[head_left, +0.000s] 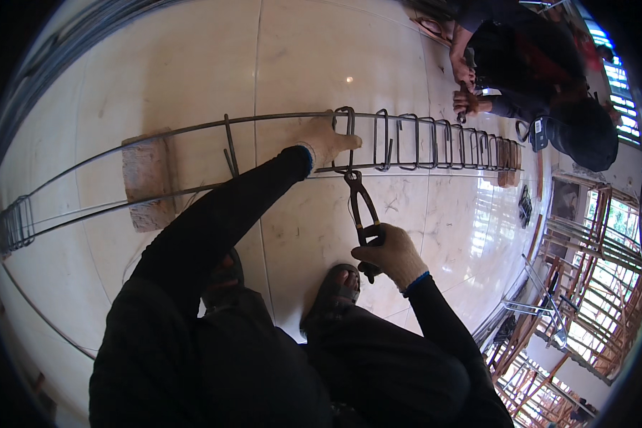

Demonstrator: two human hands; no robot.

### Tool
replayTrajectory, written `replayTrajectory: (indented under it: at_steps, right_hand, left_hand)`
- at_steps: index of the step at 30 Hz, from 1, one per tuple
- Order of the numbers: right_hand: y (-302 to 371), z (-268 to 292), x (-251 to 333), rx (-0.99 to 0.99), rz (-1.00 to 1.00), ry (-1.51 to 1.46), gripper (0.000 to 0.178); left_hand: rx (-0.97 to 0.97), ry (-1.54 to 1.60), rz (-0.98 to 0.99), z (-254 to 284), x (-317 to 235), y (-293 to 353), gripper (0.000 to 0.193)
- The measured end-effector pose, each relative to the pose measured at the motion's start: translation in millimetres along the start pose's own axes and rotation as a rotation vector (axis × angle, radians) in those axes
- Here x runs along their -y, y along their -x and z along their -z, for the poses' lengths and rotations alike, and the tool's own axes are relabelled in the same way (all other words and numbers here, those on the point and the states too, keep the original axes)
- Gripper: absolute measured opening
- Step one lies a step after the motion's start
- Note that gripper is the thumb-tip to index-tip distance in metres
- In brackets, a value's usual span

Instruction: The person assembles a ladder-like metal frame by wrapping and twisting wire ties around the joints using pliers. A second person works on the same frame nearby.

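Observation:
A long rebar cage runs across the tiled floor, with a long steel bar point(278, 115) along its far side and several square stirrups around the bars. My left hand point(328, 145), in a pale glove, is closed around a stirrup point(351, 125) near the middle of the cage; its fingertips are partly hidden. Gloved as well, my right hand point(396, 255) grips the handles of dark pincers point(366, 207). The pincers' jaws meet the near bar at the foot of that same stirrup. Whether they bite on a wire is too small to tell.
Blocks prop the cage at the left point(144, 192) and right point(508, 160). Bunched stirrups point(14, 225) hang at its left end. Another person point(542, 71) crouches at the far right, hands point(465, 93) on a tool. My sandalled foot point(341, 285) is below the pincers. Timber scaffolding point(599, 235) stands right.

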State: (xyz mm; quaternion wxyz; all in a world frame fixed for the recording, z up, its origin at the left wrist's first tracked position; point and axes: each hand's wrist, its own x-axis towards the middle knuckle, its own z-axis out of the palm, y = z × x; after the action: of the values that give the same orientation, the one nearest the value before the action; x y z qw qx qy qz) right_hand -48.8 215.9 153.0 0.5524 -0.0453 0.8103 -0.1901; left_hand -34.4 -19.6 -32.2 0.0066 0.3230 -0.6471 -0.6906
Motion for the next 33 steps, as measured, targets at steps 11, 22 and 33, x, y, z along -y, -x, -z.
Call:
replayTrajectory:
  at_steps: [11, 22, 33]
  right_hand:
    - [8.4, -21.9, -5.4, -0.653, 0.317, 0.868, 0.056]
    - [8.5, -13.7, 34.5, -0.724, 0.249, 1.332, 0.021]
    - [26.9, -14.6, 61.4, -0.57, 0.109, 1.289, 0.054]
  left_hand:
    - [-0.023, -0.058, -0.053, 1.0, -2.0, 6.3, 0.097]
    - [-0.073, -0.182, -0.023, 3.5, -17.2, 15.5, 0.094]
    - [-0.017, -0.105, -0.005, 8.9, -24.3, 25.5, 0.098]
